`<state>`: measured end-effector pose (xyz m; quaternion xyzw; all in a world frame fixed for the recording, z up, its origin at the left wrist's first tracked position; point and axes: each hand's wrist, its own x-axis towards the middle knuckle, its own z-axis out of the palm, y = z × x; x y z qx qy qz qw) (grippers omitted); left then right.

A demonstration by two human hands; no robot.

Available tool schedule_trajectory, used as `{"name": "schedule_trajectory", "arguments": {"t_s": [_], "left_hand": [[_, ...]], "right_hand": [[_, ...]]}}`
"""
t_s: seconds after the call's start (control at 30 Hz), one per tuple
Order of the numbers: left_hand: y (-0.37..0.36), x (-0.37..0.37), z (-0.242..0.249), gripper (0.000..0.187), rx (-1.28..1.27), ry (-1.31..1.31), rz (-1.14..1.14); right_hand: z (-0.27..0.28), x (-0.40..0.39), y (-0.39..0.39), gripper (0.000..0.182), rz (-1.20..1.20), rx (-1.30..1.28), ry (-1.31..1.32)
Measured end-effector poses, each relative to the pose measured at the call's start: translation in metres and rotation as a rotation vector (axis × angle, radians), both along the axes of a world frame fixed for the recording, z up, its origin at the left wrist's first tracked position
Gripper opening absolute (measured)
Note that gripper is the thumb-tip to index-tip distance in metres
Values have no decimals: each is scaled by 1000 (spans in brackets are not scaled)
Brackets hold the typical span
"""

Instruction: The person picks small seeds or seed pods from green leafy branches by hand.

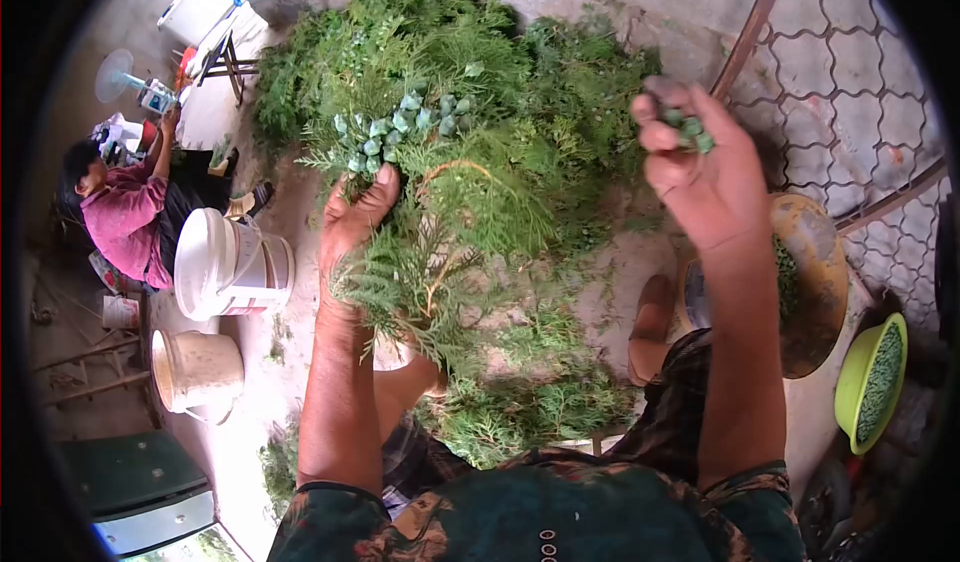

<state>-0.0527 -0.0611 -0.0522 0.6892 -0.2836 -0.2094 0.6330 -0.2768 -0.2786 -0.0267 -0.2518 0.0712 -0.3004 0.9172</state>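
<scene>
My left hand [355, 217] is closed around a leafy evergreen branch [475, 187], its thumb pressed near a cluster of blue-green cones [390, 130]. Feathery sprays of the branch hang over my left wrist and forearm. Raised off to the right, my right hand [712, 167] has its fingers curled around several small green cones [692, 134], slightly blurred. Behind both hands lies a large heap of cut evergreen branches [430, 37]. Below my right forearm, partly covered by it, stands a wide yellowish basin [815, 297] with green cones inside.
A lime-green basin [852, 392] of cones stands far right, beside a metal lattice [840, 72]. At left are a lidded white bucket [205, 262], a beige bucket [195, 370] and a seated person [125, 212] in a pink top. Loose sprigs [530, 402] litter the floor between my feet.
</scene>
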Motion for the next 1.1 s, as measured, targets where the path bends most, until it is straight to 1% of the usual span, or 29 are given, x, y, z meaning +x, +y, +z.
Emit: {"name": "schedule_trajectory", "arguments": {"t_s": [0.03,0.1,0.17,0.2,0.23,0.3,0.33,0.4,0.43,0.5,0.53,0.57,0.63,0.67,0.7,0.77,0.8,0.83,0.87,0.9,0.93,0.97,1.0,1.07,1.1], "left_hand": [[-3,-5,4,20,-83,155,-40],[-11,-14,12,16,-241,477,-87],[-16,-27,10,22,2,249,-28],[-18,-32,15,39,161,67,-44],[-19,-38,15,61,188,109,-91],[-24,-47,14,75,246,151,-124],[-26,-49,12,75,248,153,-122],[-29,-51,9,83,289,107,-79],[-32,-54,8,83,287,108,-75],[-34,-60,9,89,34,511,-30],[-35,-65,24,94,24,538,-119],[-37,-67,20,94,25,539,-119],[-39,-68,7,98,-53,492,-23],[-38,-68,1,100,-45,442,5],[-39,-69,1,100,-45,443,5],[-42,-74,6,103,-67,205,43],[-45,-80,16,96,-96,186,74],[-48,-82,16,96,-92,185,76],[-50,-84,14,90,-153,252,68],[-52,-86,13,84,-216,320,59],[-54,-90,18,74,-127,233,54],[-55,-90,14,74,-128,234,55],[-57,-88,6,72,-99,232,76],[-60,-83,-10,67,-27,257,91],[-61,-85,-7,67,-28,256,89]], "right_hand": [[5,4,9,30,-8,45,48],[6,13,20,33,91,58,-26],[7,19,29,32,86,70,-25],[7,22,33,32,93,99,-41],[7,24,37,32,97,100,-40],[8,28,42,30,69,100,51],[5,31,43,27,89,91,54],[1,35,48,26,106,89,56],[0,37,51,26,122,87,56],[-3,41,56,24,115,94,64],[-5,43,58,22,74,131,110],[-7,45,59,20,31,166,155],[-8,49,60,17,8,183,182],[-8,51,61,15,-16,202,209],[-6,53,63,15,-16,202,210],[-2,55,71,13,-91,42,311],[-3,57,74,13,-90,45,309],[-4,59,77,14,-94,26,394],[-5,61,80,15,-97,4,481],[-16,65,81,15,-94,4,482],[-32,70,81,16,-115,-68,461],[-43,73,80,18,-136,-140,440],[-42,74,83,18,-135,-142,440],[-37,73,93,19,-190,-19,341],[-35,74,96,20,-218,43,290]]}}
